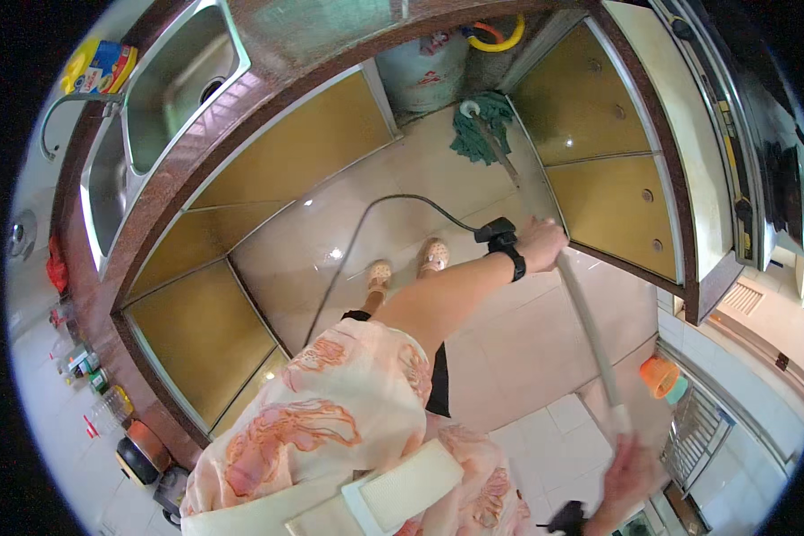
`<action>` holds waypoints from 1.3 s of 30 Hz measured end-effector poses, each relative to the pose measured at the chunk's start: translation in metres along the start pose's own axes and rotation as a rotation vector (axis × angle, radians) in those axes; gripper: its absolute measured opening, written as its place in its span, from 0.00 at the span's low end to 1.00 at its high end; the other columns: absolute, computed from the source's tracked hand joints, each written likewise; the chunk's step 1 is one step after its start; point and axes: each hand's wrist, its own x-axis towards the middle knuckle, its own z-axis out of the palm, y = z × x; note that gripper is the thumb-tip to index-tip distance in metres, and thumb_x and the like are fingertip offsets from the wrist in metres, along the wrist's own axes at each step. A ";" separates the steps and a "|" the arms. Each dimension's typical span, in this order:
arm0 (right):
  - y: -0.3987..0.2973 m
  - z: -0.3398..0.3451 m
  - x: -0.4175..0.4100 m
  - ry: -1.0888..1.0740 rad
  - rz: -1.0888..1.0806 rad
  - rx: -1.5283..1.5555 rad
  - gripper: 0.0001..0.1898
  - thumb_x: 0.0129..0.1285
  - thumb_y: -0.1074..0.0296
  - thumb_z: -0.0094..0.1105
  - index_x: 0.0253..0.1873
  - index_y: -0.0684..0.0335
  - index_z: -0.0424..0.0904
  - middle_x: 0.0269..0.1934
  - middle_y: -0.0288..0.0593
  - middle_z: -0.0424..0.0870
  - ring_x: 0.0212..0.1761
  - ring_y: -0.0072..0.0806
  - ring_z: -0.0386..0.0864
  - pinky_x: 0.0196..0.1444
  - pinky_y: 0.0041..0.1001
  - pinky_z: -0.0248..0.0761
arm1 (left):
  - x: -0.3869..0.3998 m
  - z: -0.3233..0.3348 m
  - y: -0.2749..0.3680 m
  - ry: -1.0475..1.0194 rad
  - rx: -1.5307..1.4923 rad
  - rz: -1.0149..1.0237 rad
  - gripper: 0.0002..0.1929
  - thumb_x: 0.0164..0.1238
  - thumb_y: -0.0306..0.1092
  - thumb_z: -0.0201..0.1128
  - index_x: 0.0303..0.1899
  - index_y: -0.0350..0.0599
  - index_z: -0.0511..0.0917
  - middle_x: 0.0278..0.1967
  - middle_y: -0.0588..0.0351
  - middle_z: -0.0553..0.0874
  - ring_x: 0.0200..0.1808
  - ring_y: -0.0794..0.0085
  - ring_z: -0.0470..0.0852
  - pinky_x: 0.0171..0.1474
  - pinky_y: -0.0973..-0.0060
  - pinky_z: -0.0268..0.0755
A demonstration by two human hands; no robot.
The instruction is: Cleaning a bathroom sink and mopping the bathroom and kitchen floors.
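Note:
A mop with a dark green cloth head (484, 128) rests on the tiled floor near the corner between the cabinets. Its pale handle (588, 321) slants down to the lower right, partly blurred. My left hand (544, 245) is closed around the handle, with a black strap and device at the wrist and a cable trailing from it. My right hand (630, 465), motion-blurred, is at the handle's upper end; its finger grip cannot be made out. It wears a black wrist device too.
Yellow cabinet doors (295, 144) line the left and more doors (610, 201) the right. A large whitish container (423, 70) stands in the corner recess. Above the left cabinets is a steel sink (174, 87). An orange basket (659, 376) and a metal rack (697, 429) are at lower right.

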 end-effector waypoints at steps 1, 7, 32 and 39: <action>0.006 -0.026 0.022 -0.046 -0.024 -0.001 0.11 0.57 0.62 0.55 0.38 0.63 0.77 0.26 0.45 0.76 0.25 0.39 0.73 0.24 0.35 0.61 | 0.002 -0.010 0.005 0.003 0.002 -0.016 0.06 0.44 0.38 0.61 0.22 0.49 0.77 0.27 0.54 0.78 0.38 0.61 0.74 0.43 0.55 0.61; 0.031 -0.101 0.122 0.104 -0.285 0.054 0.07 0.58 0.73 0.52 0.28 0.68 0.74 0.16 0.45 0.69 0.15 0.36 0.67 0.19 0.31 0.57 | 0.001 -0.060 0.021 0.264 -0.180 -0.116 0.11 0.52 0.42 0.59 0.20 0.48 0.74 0.26 0.53 0.76 0.37 0.59 0.73 0.42 0.55 0.60; -0.196 -0.061 0.229 0.282 -1.037 0.324 0.10 0.50 0.75 0.59 0.20 0.63 0.69 0.17 0.44 0.71 0.16 0.34 0.68 0.18 0.28 0.58 | -0.287 -0.125 -0.129 0.857 -0.122 -0.717 0.06 0.37 0.29 0.60 0.23 0.50 0.80 0.25 0.51 0.79 0.35 0.56 0.75 0.41 0.64 0.64; -0.332 -0.134 0.251 0.560 -1.611 0.340 0.05 0.51 0.74 0.60 0.27 0.68 0.75 0.22 0.45 0.76 0.20 0.35 0.71 0.23 0.28 0.64 | -0.364 -0.163 -0.159 1.218 -0.005 -1.002 0.11 0.35 0.24 0.59 0.28 0.45 0.78 0.30 0.51 0.78 0.39 0.56 0.72 0.45 0.65 0.61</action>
